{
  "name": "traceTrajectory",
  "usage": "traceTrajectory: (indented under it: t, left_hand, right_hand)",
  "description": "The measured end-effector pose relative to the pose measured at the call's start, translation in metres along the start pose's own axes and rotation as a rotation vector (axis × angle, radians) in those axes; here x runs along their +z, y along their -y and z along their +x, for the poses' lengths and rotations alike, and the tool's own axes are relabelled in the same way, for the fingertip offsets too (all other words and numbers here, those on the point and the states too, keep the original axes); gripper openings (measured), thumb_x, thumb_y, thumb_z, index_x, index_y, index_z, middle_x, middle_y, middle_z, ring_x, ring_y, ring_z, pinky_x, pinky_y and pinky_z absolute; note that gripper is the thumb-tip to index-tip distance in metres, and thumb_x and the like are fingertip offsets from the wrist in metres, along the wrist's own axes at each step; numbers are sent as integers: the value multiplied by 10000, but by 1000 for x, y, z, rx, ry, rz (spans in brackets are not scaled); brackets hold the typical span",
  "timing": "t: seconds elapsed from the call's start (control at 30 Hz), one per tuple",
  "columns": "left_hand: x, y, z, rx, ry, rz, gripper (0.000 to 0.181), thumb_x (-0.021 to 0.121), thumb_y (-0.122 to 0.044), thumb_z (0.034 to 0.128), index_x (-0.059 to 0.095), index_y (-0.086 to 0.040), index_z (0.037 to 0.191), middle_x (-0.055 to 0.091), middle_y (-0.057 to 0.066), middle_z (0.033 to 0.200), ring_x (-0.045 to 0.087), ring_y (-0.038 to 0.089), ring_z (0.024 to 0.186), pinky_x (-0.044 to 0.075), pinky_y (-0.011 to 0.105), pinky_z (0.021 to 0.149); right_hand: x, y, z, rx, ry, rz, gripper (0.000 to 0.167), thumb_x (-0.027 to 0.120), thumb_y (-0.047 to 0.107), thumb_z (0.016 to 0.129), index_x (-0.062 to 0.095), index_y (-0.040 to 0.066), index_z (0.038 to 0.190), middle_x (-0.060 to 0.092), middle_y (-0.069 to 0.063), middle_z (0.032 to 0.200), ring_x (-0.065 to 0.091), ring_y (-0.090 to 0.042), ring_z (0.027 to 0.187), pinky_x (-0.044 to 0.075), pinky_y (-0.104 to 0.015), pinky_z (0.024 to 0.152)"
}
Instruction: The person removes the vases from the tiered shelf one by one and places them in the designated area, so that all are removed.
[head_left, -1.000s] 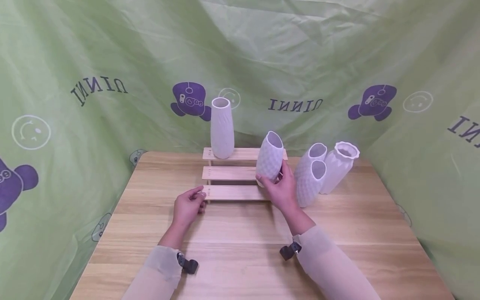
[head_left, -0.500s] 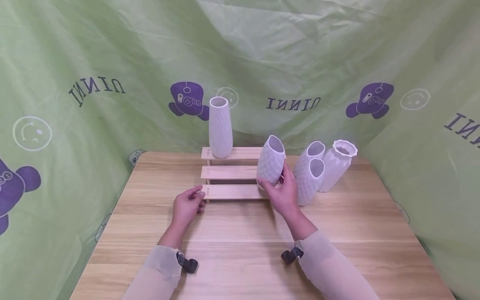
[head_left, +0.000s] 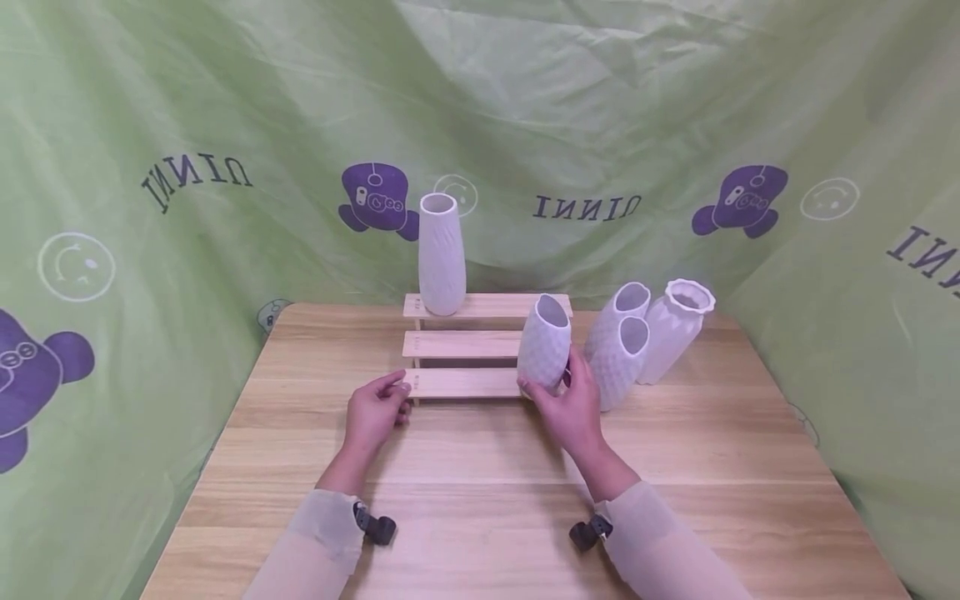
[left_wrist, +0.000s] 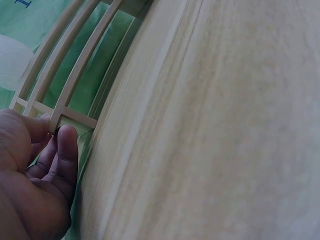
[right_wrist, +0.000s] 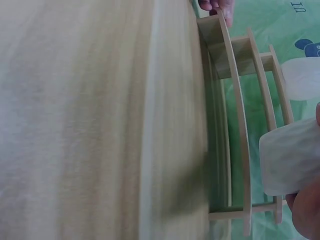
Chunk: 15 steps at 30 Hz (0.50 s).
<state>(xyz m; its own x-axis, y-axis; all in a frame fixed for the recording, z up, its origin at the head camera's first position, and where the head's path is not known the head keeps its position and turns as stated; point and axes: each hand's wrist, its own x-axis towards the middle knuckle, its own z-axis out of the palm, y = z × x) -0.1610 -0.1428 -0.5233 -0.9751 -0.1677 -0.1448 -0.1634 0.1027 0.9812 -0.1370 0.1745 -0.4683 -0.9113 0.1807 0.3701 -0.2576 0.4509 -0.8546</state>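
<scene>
In the head view, my right hand (head_left: pixel 576 408) grips a white vase (head_left: pixel 543 346) with a dimpled surface and a slanted mouth. The vase is upright over the right end of the bottom step of a three-step wooden rack (head_left: pixel 468 383). A small gap shows between the vase's base (right_wrist: pixel 272 165) and that step (right_wrist: pixel 239 115) in the right wrist view. My left hand (head_left: pixel 373 414) pinches the left end of the bottom step between thumb and fingers, as the left wrist view also shows. On the top step's left end stands a tall white vase (head_left: pixel 442 262).
Right of the rack, two slant-mouthed white vases (head_left: pixel 618 367) (head_left: pixel 628 300) stand close together on the wooden table (head_left: pixel 480 500). Beside them is a white vase with a scalloped rim (head_left: pixel 675 333). A green printed cloth (head_left: pixel 495 108) hangs behind and at both sides.
My right hand has lowered the dimpled vase and brought it slightly toward me, from the middle step's height to just over the bottom step. The left hand has stayed at the rack's end.
</scene>
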Motion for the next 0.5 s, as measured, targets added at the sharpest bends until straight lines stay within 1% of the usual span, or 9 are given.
traceTrajectory:
  t: [0.1, 0.2, 0.37, 0.5]
  left_hand:
    - [1, -1, 0, -3, -5, 2, 364, 742, -89, 964, 698, -60, 1324, 742, 148, 1040, 710, 216, 720, 679, 353, 624]
    - [1, -2, -1, -5, -3, -1, 361, 740, -78, 964, 698, -56, 1322, 743, 156, 1026, 709, 208, 712, 678, 345, 623]
    - [2, -3, -1, 21, -4, 5, 362, 741, -81, 966, 696, -41, 1323, 744, 171, 970, 713, 188, 683, 675, 325, 617]
    - [2, -2, -1, 19, -6, 7, 360, 741, -86, 967, 697, -46, 1322, 741, 168, 963, 717, 189, 687, 676, 325, 621]
  right_hand:
    - [-1, -4, -2, 1, 4, 8, 851, 948, 201, 775, 498, 48, 1481, 558, -167, 1313, 577, -305, 1232, 535, -471, 1105]
    - [-2, -6, -4, 20, -1, 11, 859, 948, 197, 775, 493, 49, 1488, 558, -178, 1316, 586, -321, 1235, 535, -470, 1105]
    - [-4, -7, -9, 62, 0, 9, 886, 948, 186, 768, 477, 60, 1507, 558, -184, 1342, 601, -356, 1240, 537, -486, 1101]
    - [-7, -7, -12, 75, 9, 9, 913, 952, 199, 767, 461, 90, 1529, 556, -167, 1367, 593, -344, 1256, 529, -480, 1112]
